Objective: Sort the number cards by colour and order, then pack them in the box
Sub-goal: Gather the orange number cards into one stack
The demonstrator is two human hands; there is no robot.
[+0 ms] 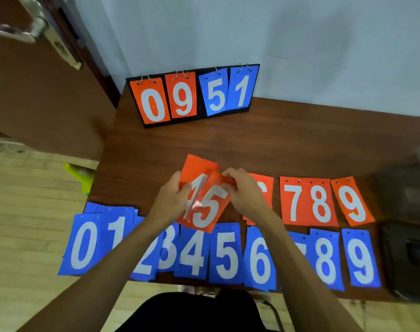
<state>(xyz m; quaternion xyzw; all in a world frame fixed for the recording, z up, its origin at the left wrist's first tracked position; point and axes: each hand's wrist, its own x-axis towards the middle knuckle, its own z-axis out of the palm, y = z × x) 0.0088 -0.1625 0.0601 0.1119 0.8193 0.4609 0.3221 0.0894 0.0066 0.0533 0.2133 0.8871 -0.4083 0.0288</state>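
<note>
Two hands meet over the middle of the wooden table (276, 144). Your left hand (173, 196) grips a small bunch of orange cards (197, 167) by its left side. Your right hand (245, 190) pinches the top of the orange 5 card (211, 207) at the front of that bunch. The orange 7 (294, 202), orange 8 (320, 203) and orange 9 (353, 203) lie flat to the right, and the orange 6 (264, 185) is half hidden by your right hand. The blue cards (228, 255), 0 to 9, lie in a row along the near edge. A flip board (200, 104) stands at the back.
</note>
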